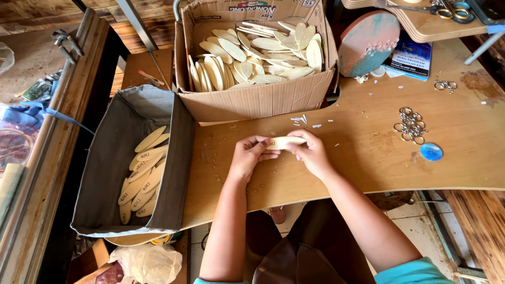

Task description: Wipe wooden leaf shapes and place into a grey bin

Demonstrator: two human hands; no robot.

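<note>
Both hands hold one pale oval wooden tag point(284, 142) with dark lettering, just above the wooden tabletop point(368, 158). My left hand point(247, 158) grips its left end and my right hand point(311, 152) grips its right end. A cardboard box point(258, 100) full of several blank oval tags point(252, 60) stands straight behind my hands. To the left, a grey fabric bin point(173, 158) holds several lettered oval tags point(141, 173).
A pile of metal key rings point(410, 125) and a blue round piece point(431, 152) lie to the right. Behind them are a round teal and pink disc point(368, 42), a blue booklet point(413, 58) and scissors point(452, 11). A white plastic bag point(150, 261) lies on the floor.
</note>
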